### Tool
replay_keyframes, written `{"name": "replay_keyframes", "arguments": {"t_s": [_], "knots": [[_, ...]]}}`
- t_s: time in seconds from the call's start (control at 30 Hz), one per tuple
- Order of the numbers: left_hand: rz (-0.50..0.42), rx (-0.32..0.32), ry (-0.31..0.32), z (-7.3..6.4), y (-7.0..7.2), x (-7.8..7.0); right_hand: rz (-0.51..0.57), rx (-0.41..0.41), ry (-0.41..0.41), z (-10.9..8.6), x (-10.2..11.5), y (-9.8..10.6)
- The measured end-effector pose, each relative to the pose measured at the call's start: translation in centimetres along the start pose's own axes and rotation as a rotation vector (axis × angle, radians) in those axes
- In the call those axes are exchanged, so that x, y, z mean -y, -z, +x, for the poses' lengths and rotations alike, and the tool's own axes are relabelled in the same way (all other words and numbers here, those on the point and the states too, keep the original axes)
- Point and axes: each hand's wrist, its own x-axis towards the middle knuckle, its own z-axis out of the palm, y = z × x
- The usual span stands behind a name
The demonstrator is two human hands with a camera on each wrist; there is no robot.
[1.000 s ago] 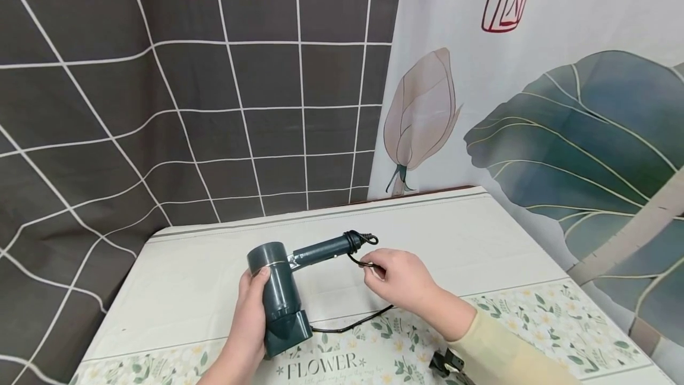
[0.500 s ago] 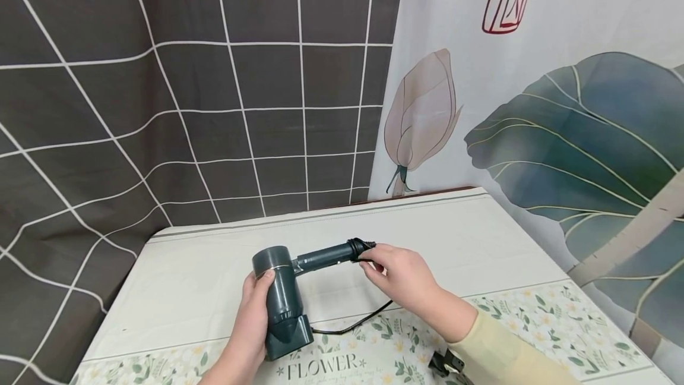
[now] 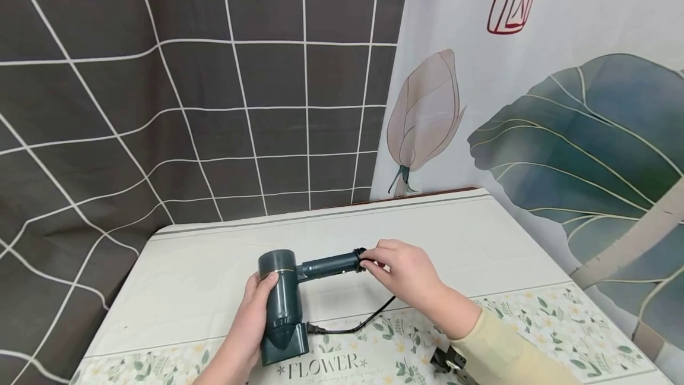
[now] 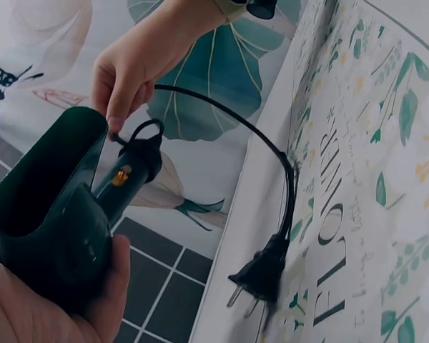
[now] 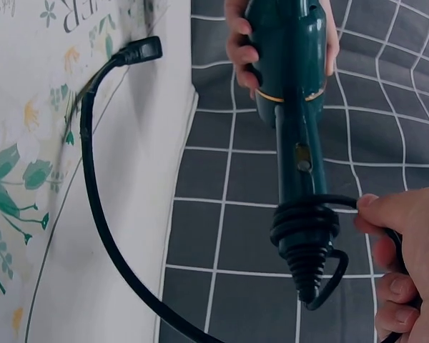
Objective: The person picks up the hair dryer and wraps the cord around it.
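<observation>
Dryer [image 3: 283, 305]: was held above the table [image 3: 176, 278].
Left hand [image 3: 250, 316]: curled round the dryer, likely steadying it.
Right hand [image 3: 408, 272]: pinched the cord [image 5: 96, 196], likely keeping its loops tight.

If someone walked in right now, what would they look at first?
Probably the dark dryer, low in the middle, held in the left hand. The right hand pinches its cord, looped round the end of the handle. Then maybe the huge leaf on the white curtain at the right.
</observation>
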Motion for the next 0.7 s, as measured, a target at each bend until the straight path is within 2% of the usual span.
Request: {"name": "replay_keyframes", "arguments": {"t_s": [0.23,0.47,0.6,0.7], "knots": [[0.002,0.047,0.000,-0.1,0.6,0.2,0.019,0.049,0.022,0.0,-0.3,0.4],[-0.038,0.098,0.006,-0.4,1.5,0.3,0.095,0.096,0.054,0.2,-0.8,1.1],[-0.050,0.124,-0.001,-0.6,1.8,0.3,0.156,0.157,0.069,0.4,-1.1,1.4],[-0.052,0.147,0.018,-0.6,2.1,0.3,0.207,0.221,0.075,0.5,-1.3,1.5]]}}
